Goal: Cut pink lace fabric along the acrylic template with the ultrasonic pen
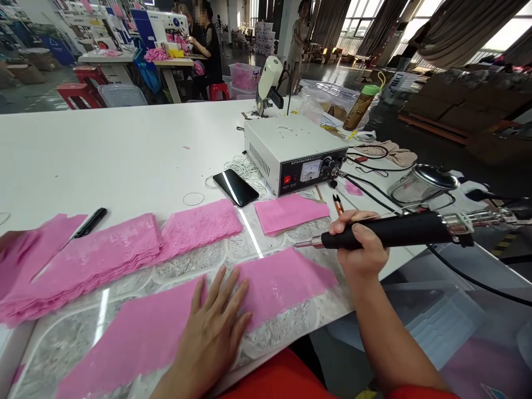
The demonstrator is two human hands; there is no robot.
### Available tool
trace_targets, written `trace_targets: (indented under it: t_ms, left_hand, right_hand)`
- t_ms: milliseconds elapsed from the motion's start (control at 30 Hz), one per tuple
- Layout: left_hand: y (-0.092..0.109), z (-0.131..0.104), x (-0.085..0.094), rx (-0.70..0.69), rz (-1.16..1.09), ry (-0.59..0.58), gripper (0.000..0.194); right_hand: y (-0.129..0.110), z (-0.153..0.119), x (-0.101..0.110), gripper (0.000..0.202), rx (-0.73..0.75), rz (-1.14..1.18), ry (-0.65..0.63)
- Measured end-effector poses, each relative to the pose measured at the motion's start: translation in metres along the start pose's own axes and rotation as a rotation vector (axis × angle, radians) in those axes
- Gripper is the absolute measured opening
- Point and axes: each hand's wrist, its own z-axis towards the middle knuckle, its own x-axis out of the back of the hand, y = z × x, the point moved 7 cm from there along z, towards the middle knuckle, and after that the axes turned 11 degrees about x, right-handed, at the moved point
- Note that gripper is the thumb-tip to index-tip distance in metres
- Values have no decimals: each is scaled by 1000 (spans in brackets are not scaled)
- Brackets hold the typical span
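Our left hand (211,332) lies flat, our right hand (369,252) grips a black tool (409,228)

On the white worktop (137,149), well to the left of the black phone (236,187), we see plain pink cloth (54,235), then a black marker (89,223), then a large stack (103,249) of pink lace pieces. On our side of the phone and left of it lies the left pink piece (141,338). A small stack (199,230) of lace is just left of the phone. Our left hand is palm down on our side of the phone, fingers slightly spread, across the left pink piece and the near edge of the right pink piece (286,285); we cannot tell whether the two join beneath it. To the phone's right, near it, we have another pink piece (288,213) and, behind that, a grey control box (299,141). Farther right of the phone, our right hand is wrapped round the black tool, whose metal tip points left. Rightmost from the phone stands a lidded glass jar (415,191).
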Motion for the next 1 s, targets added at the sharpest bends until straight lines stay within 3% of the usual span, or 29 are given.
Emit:
trace_targets:
  t_ms: [533, 833, 1000]
  left_hand:
    - [0, 1, 1, -14, 11, -5, 44]
    - [-2, 0, 2, -13, -30, 17, 47]
    - [-1, 0, 2, -17, -32, 11, 46]
  right_hand:
    - [6, -7, -9, 8, -36, 8, -91]
    - [-13, -4, 25, 8, -14, -44, 19]
    - [-14, -8, 26, 9, -20, -44, 9]
